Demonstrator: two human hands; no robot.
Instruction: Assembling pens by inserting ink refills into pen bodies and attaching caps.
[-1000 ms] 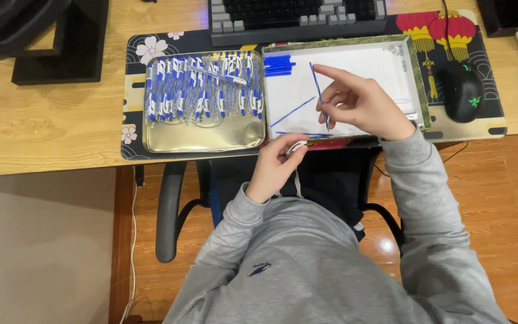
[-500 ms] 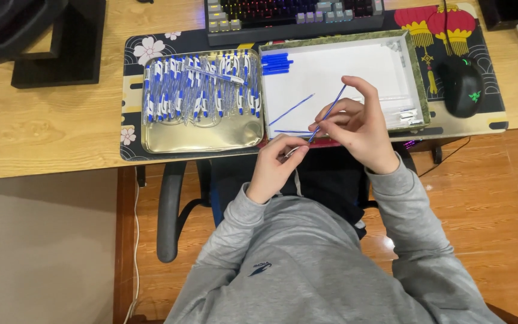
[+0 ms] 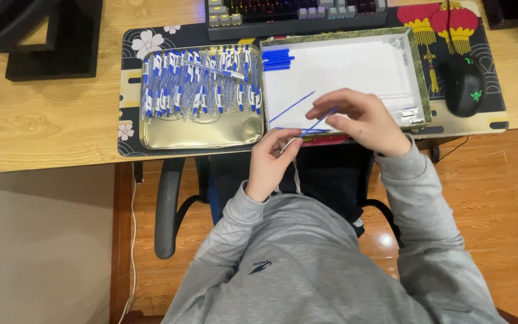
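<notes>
R hand (image 3: 364, 120) is pinching a thin blue pen refill (image 3: 318, 124) between thumb & fingertips, closed on its upper end; refill is slanting down-left toward the L hand (image 3: 271, 159). L hand is gripping a clear pen barrel (image 3: 289, 144), fingers curled shut round it, barrel's open end pointing up at the refill's lower tip. Whether tip is already inside the barrel – can't tell, too small. Both hands are hovering just at the near edge of the white tray (image 3: 355, 66), over its front rim.

Taking the white tray as ref: a second loose blue refill (image 3: 292, 107) is lying diagonally on its floor, just left of the R hand. A small stack of blue refills (image 3: 277, 59) is sitting in its far-left corner. Some small clear bits (image 3: 407, 114) are lying in its near-right corner. Touching its left side, a gold metal tray (image 3: 202, 133) is holding a row of assembled blue-and-white pens (image 3: 199, 84), packed along its far half. Behind the white tray a backlit keyboard (image 3: 295, 15) is lying; to its right a black mouse (image 3: 464, 84) is sitting. All are resting on a dark patterned desk mat (image 3: 130, 129) on a wooden desk (image 3: 43, 126). Nearer than the tray, the person in a grey sweatshirt (image 3: 307, 264) is sitting on a black chair (image 3: 166, 207).
</notes>
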